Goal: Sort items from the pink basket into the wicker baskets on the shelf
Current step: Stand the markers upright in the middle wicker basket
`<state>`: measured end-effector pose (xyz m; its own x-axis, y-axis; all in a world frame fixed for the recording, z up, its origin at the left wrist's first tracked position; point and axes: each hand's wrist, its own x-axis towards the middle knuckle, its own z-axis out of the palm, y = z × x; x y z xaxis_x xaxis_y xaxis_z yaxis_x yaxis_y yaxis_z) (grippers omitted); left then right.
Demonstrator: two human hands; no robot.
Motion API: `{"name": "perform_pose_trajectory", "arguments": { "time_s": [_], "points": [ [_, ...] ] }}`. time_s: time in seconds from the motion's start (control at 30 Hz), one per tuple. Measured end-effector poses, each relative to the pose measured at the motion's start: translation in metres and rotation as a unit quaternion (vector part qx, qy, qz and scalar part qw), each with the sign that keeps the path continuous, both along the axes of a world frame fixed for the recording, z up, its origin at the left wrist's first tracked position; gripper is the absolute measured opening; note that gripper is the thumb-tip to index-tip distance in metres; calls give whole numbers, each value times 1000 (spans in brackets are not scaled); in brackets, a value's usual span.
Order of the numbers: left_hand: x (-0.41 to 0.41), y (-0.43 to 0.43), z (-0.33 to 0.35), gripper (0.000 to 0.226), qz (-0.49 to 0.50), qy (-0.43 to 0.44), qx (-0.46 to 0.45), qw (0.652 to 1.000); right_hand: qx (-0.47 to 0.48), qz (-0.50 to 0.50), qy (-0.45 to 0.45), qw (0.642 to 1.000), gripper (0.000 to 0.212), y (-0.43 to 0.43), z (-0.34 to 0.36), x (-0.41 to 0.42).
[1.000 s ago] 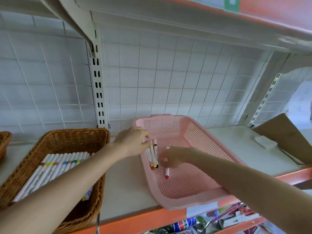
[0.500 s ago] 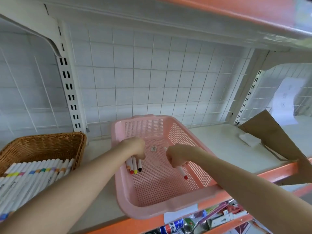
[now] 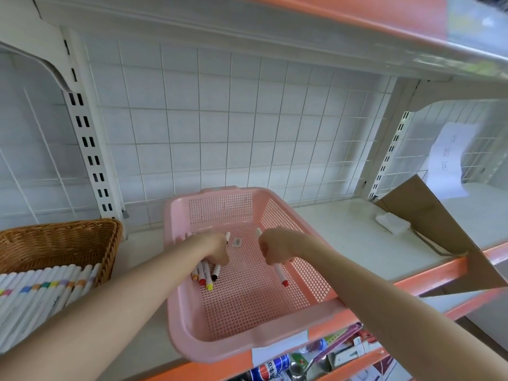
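The pink basket (image 3: 319,312) sits on the shelf, its front corner over the orange edge. Inside it my left hand (image 3: 213,250) grips a bunch of white markers (image 3: 204,274) with red, yellow and dark tips pointing toward me. My right hand (image 3: 275,248) holds a single red-tipped marker (image 3: 280,274) above the basket floor. A small barcode label (image 3: 237,242) lies on the mesh between my hands. At the left stands a wicker basket (image 3: 60,243) holding several white markers (image 3: 41,295) laid in a row.
A tilted cardboard sheet (image 3: 428,232) leans on the shelf at the right, beside a small white block (image 3: 391,222). White wire grid backs the shelf. Another orange-edged shelf hangs overhead. Packaged goods (image 3: 316,358) lie on the shelf below.
Both hands have closed round markers in the pink basket and lifted them slightly. The view has swung right, so the wicker basket sits farther left.
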<state>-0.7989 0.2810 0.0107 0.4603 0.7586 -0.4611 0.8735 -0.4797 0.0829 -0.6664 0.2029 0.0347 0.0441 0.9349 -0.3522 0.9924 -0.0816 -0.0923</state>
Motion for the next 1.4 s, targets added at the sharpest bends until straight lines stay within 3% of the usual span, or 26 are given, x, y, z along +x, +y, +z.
{"name": "perform_pose_trajectory", "arguments": {
  "time_s": [0.1,0.17,0.23,0.37,0.6,0.93,1.4],
  "points": [
    [-1,1,3,18,16,-44,9,999,16,-28,5,999,22,-1,5,-1],
    [-3,1,6,19,45,-105,11,993,33,-52,15,998,22,-2,8,-2],
    [-6,1,11,21,66,-173,-2,983,54,-78,42,995,7,-3,12,-2],
    [-16,-5,28,22,83,-308,-39,947,113,-140,96,979,32,-3,19,-3],
    [-63,-20,53,18,72,-426,-11,902,201,-187,200,941,5,-4,43,-32],
    [-184,-29,51,19,111,-455,18,883,198,-152,298,921,15,1,60,-139],
    [-324,-27,14,19,176,-416,41,891,130,-103,273,948,6,21,33,-268]
  ]
}}
